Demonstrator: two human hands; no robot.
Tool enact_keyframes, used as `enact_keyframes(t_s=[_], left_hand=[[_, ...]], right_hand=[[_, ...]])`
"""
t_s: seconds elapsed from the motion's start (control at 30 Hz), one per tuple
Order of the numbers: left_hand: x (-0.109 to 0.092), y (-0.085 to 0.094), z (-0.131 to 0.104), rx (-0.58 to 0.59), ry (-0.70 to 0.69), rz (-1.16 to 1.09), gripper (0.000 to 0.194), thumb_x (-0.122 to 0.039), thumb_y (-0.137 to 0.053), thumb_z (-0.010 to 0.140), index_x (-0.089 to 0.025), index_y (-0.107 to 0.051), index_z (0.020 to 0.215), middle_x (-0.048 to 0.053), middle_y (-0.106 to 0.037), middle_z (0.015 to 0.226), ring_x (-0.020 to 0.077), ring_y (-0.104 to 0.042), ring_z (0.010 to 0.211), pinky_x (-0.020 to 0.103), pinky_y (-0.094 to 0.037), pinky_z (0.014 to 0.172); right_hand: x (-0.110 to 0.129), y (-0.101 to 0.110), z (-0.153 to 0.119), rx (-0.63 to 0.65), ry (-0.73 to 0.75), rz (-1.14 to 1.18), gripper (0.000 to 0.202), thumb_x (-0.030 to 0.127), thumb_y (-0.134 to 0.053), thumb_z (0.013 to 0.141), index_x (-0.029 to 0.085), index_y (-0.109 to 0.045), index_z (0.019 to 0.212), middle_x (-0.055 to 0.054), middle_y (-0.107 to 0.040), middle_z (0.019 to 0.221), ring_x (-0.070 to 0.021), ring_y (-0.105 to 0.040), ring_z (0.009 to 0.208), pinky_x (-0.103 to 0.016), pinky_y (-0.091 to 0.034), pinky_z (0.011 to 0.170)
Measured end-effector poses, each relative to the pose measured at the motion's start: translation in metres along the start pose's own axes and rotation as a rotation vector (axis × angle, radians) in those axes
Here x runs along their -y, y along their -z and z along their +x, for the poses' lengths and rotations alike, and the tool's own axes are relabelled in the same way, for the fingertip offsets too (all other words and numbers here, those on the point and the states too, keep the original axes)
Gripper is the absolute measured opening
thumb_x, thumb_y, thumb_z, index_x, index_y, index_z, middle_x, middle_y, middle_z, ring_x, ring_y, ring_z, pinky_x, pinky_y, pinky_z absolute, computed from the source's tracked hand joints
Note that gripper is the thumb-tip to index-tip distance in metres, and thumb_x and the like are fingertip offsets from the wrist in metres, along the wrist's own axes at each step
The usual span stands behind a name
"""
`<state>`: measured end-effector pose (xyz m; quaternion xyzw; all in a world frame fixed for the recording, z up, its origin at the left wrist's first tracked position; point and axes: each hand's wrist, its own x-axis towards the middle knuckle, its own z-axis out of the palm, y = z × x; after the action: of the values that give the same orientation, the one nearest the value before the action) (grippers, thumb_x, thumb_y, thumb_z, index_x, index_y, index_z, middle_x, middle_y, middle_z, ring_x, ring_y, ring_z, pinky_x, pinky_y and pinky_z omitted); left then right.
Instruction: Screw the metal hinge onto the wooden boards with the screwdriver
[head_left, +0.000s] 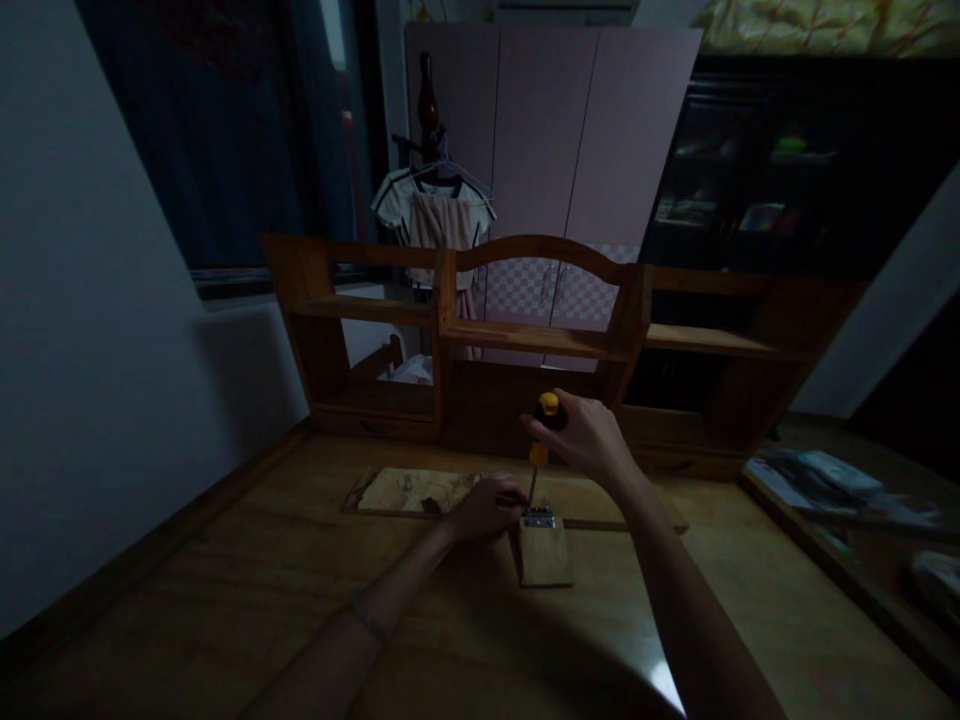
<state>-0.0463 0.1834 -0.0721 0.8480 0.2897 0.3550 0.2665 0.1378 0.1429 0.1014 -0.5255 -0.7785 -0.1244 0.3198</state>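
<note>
1 yellow-handled screwdriver (538, 454) in the right hand (589, 432), any lettering illegible

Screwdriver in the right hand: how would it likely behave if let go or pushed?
The screwdriver is probably stiff, as its thin shaft looks straight. It is likely handle-heavy, since the handle is far thicker than the shaft. Standing nearly upright, it would probably tip over if the right hand let go.

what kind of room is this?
Probably a bedroom in a home, dimly lit: a pink wardrobe stands at the back, a shirt hangs in front of it, and a wooden shelf unit sits behind the work surface.
</note>
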Motion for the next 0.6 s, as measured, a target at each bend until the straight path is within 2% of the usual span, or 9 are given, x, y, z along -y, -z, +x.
enact_keyframes(t_s=[0.17, 0.43, 0.6], left_hand=[[0.0045, -0.0031, -0.0008, -0.019, -0.008, 0.002, 0.011, -0.017, -0.064, 0.081, -0.017, -0.069, 0.090, 0.003, -0.065, 0.093, 0.0155, -0.059, 0.092, 0.025, -0.044, 0.083], [0.0009, 0.0001, -0.0013, 0.014, -0.006, -0.001, 0.012, -0.020, -0.062, 0.084, -0.017, -0.070, 0.093, 0.004, -0.065, 0.097, 0.0153, -0.059, 0.094, 0.026, -0.044, 0.085], [0.0037, 0.0017, -0.0010, 0.026, -0.005, 0.000, 0.014, -0.025, -0.061, 0.088, -0.018, -0.071, 0.095, 0.004, -0.066, 0.097, 0.0155, -0.059, 0.094, 0.026, -0.044, 0.086]], right_hand=[[0.0029, 0.0013, -0.0026, -0.053, 0.007, -0.085, 0.045, 0.062, -0.066, 0.088, 0.021, -0.048, 0.088, 0.001, -0.059, 0.069, -0.0203, -0.061, 0.064, -0.025, -0.021, 0.053], [0.0073, 0.0059, -0.0043, -0.059, -0.007, -0.250, 0.045, 0.064, -0.061, 0.090, 0.021, -0.051, 0.091, -0.001, -0.060, 0.067, -0.0215, -0.060, 0.062, -0.026, -0.016, 0.053], [0.0046, 0.0046, -0.0042, -0.029, 0.012, -0.202, 0.043, 0.062, -0.063, 0.090, 0.021, -0.051, 0.093, -0.001, -0.060, 0.069, -0.0204, -0.059, 0.062, -0.025, -0.018, 0.053]])
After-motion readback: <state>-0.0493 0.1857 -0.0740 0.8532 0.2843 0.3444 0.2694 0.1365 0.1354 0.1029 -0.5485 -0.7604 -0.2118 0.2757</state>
